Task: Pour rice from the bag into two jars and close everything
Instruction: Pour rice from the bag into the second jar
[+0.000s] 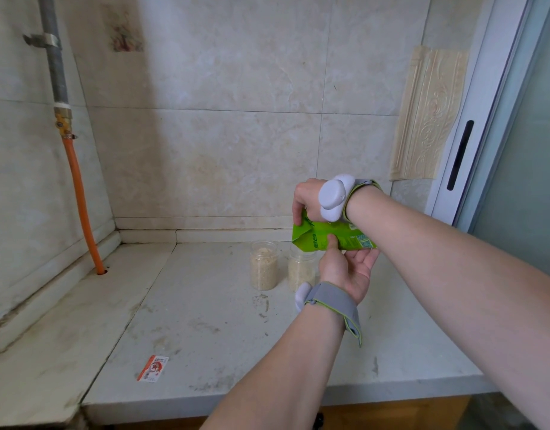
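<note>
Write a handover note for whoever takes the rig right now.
Left hand holds the green bag from below, thumb on its side.
Right hand grips the bag's left end.
Bag lies tilted above the right jar; left jar stands beside it on the counter.
Done: both jars hold rice.
To do: close bag and jars; no lids in view.

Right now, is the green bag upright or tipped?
Tipped: the green bag lies sideways above one jar, the left hand holding it from below and the right hand pinching its end.
</note>
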Action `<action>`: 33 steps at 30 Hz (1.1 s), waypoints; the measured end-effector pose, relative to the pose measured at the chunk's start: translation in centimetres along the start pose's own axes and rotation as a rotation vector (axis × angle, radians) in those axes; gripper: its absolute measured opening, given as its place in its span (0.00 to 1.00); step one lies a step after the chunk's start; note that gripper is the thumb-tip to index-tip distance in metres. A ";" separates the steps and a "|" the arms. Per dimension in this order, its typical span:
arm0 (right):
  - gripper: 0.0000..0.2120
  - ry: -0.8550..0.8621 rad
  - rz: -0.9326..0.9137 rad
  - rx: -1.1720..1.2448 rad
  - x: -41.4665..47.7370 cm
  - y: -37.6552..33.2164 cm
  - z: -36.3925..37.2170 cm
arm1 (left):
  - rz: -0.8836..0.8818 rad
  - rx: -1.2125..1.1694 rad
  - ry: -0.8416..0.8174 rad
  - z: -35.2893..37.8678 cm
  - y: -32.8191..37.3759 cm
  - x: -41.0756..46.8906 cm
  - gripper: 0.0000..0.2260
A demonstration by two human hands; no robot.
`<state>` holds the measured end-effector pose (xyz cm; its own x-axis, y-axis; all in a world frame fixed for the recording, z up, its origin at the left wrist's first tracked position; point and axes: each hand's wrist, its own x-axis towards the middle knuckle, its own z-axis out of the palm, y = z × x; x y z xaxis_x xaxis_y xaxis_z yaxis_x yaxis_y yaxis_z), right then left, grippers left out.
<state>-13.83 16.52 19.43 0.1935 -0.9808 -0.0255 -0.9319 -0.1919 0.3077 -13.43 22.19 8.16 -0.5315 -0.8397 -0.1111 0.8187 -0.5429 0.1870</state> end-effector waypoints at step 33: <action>0.22 -0.014 0.001 0.005 0.0 0.3 -0.2 | -0.015 0.019 -0.017 0.2 -0.2 -0.1 0.20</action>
<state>-14.10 16.50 19.72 0.1886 -0.9813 -0.0386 -0.9335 -0.1913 0.3033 -13.58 22.41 8.37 -0.5478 -0.8309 -0.0976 0.8062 -0.5555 0.2037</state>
